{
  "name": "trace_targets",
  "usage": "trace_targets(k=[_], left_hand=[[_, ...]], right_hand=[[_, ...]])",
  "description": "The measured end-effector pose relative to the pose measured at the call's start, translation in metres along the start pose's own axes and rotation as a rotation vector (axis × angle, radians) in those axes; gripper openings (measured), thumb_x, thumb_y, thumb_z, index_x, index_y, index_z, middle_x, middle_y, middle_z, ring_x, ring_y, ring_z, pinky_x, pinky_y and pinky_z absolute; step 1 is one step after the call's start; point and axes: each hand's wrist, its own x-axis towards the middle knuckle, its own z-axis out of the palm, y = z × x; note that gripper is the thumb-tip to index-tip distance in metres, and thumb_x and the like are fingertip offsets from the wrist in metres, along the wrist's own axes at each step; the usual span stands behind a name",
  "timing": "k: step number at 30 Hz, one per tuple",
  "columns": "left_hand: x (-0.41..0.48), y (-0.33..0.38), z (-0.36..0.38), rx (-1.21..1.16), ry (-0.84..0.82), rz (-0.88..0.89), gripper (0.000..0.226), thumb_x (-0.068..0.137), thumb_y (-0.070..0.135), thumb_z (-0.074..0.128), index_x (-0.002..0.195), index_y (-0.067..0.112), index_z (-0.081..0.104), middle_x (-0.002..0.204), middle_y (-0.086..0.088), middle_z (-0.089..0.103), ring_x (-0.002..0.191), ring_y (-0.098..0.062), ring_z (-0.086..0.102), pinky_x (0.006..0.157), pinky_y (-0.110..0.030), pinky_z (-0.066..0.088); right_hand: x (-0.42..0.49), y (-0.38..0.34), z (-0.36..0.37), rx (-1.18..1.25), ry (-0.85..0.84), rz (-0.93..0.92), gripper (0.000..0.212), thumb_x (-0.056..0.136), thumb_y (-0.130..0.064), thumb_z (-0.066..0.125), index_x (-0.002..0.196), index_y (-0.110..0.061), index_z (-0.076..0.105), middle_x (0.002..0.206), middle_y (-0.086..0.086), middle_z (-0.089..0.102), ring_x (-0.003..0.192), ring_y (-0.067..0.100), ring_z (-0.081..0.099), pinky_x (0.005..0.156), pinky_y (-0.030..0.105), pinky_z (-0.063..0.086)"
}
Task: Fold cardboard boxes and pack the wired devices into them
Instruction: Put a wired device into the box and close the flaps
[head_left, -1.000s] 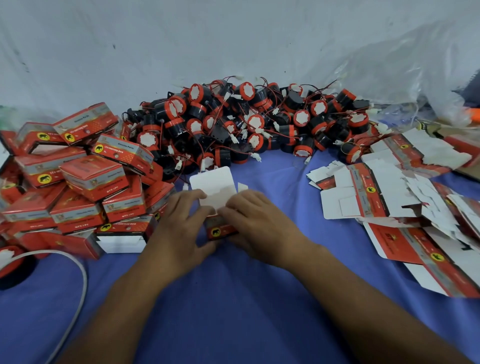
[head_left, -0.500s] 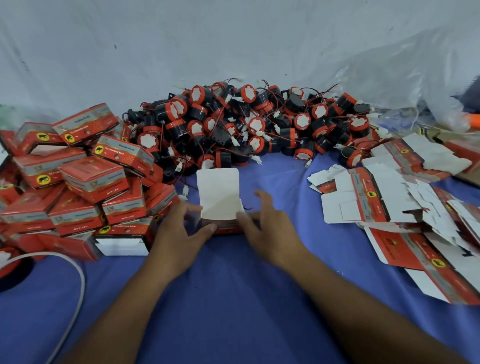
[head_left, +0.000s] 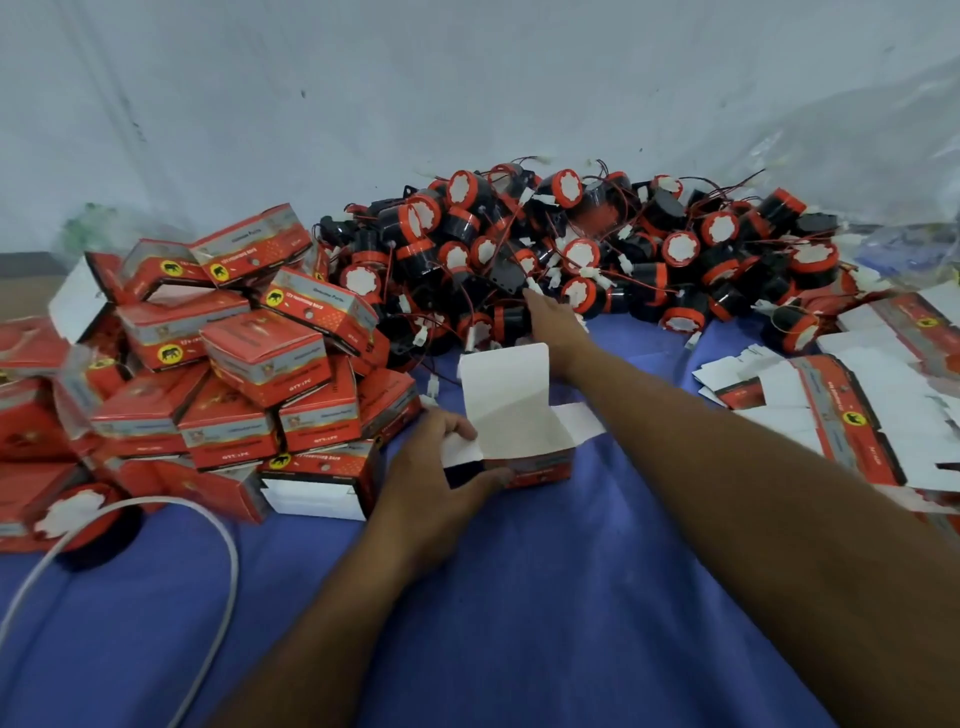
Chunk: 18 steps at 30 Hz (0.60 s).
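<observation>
A small red cardboard box (head_left: 524, 415) stands on the blue cloth with its white lid flap upright and its top open. My left hand (head_left: 441, 467) grips the box at its left side, thumb along the front. My right hand (head_left: 550, 322) is stretched out beyond the box, its fingers reaching into the near edge of the heap of black and orange wired devices (head_left: 587, 249). Whether the fingers have closed on a device is hidden by the back of the hand.
Closed red boxes (head_left: 249, 364) are piled at the left. Flat unfolded box blanks (head_left: 852, 395) lie at the right. A white cable (head_left: 218, 571) loops over the blue cloth (head_left: 519, 597) at the lower left, beside one loose device (head_left: 83, 514). A pale sheet hangs behind.
My right hand left the box and reached forward to the device heap. My left hand stayed on the box, whose lid flap now stands open.
</observation>
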Motion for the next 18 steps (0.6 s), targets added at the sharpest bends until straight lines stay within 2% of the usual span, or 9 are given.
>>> trace_targets(k=[2,4,6,8,11,13,14,16,18], left_hand=[[0.000,-0.001,0.000,-0.016,-0.013,-0.017,0.038,0.079,0.034,0.080,0.099,0.035,0.048,0.107,0.023,0.052,0.099,0.012,0.049,0.070,-0.003,0.040],[0.001,-0.002,-0.001,-0.031,-0.014,-0.015,0.038,0.079,0.034,0.080,0.099,0.034,0.048,0.107,0.021,0.054,0.099,0.005,0.052,0.071,-0.006,0.041],[0.001,-0.002,-0.001,-0.028,-0.008,0.003,0.038,0.079,0.033,0.080,0.100,0.033,0.049,0.106,0.021,0.055,0.099,0.002,0.053,0.072,-0.007,0.041],[0.001,-0.001,0.000,-0.039,-0.005,0.014,0.037,0.079,0.033,0.081,0.099,0.034,0.050,0.104,0.025,0.054,0.099,0.005,0.051,0.072,-0.006,0.041],[0.000,-0.001,0.000,-0.067,-0.002,0.015,0.037,0.078,0.031,0.082,0.097,0.034,0.050,0.102,0.033,0.052,0.100,0.008,0.050,0.074,-0.006,0.042],[-0.001,-0.001,0.000,-0.059,-0.011,0.024,0.036,0.079,0.032,0.081,0.097,0.034,0.050,0.103,0.036,0.050,0.100,0.009,0.050,0.075,-0.009,0.044],[-0.001,-0.001,0.000,-0.053,-0.019,0.031,0.036,0.079,0.033,0.081,0.097,0.034,0.051,0.104,0.036,0.050,0.100,0.009,0.050,0.074,-0.009,0.046],[-0.002,-0.002,0.000,-0.047,-0.042,0.037,0.037,0.078,0.033,0.082,0.099,0.033,0.051,0.104,0.033,0.052,0.098,0.009,0.052,0.074,-0.012,0.048],[-0.003,-0.001,0.001,-0.043,-0.068,0.047,0.038,0.077,0.036,0.083,0.099,0.033,0.052,0.103,0.027,0.055,0.095,0.007,0.055,0.072,-0.013,0.049]], right_hand=[[0.012,0.001,0.005,-0.150,0.018,0.042,0.051,0.096,-0.014,0.057,0.142,-0.001,0.039,0.140,0.024,0.044,0.124,0.042,0.045,0.095,0.046,0.041],[0.009,0.000,0.008,-0.076,0.045,0.062,0.031,0.100,-0.014,0.050,0.128,0.000,0.049,0.119,0.024,0.057,0.107,0.042,0.055,0.077,0.042,0.042],[-0.005,0.003,0.007,-0.005,0.047,0.057,0.018,0.102,-0.015,0.046,0.106,-0.002,0.057,0.100,0.021,0.061,0.095,0.039,0.057,0.068,0.036,0.035],[-0.028,0.011,-0.001,0.033,0.108,0.022,0.020,0.101,-0.012,0.046,0.085,-0.005,0.057,0.087,0.018,0.062,0.082,0.034,0.054,0.064,0.034,0.031],[-0.072,0.026,-0.028,0.307,0.206,-0.015,0.026,0.101,-0.012,0.052,0.075,-0.009,0.056,0.069,0.002,0.056,0.065,0.018,0.049,0.063,0.035,0.035],[-0.100,0.032,-0.051,0.572,0.236,0.069,0.027,0.100,-0.015,0.054,0.075,-0.007,0.059,0.075,0.005,0.060,0.070,0.018,0.053,0.068,0.038,0.042],[-0.112,0.034,-0.061,0.720,0.245,0.139,0.027,0.100,-0.018,0.054,0.079,-0.002,0.061,0.088,0.013,0.066,0.084,0.026,0.059,0.077,0.046,0.046],[-0.132,0.032,-0.079,1.026,0.266,0.266,0.032,0.104,-0.019,0.049,0.094,0.008,0.063,0.117,0.026,0.065,0.114,0.042,0.057,0.098,0.057,0.047],[-0.150,0.029,-0.094,1.257,0.286,0.305,0.034,0.107,-0.018,0.043,0.090,0.003,0.063,0.120,0.022,0.068,0.114,0.038,0.061,0.105,0.053,0.047]])
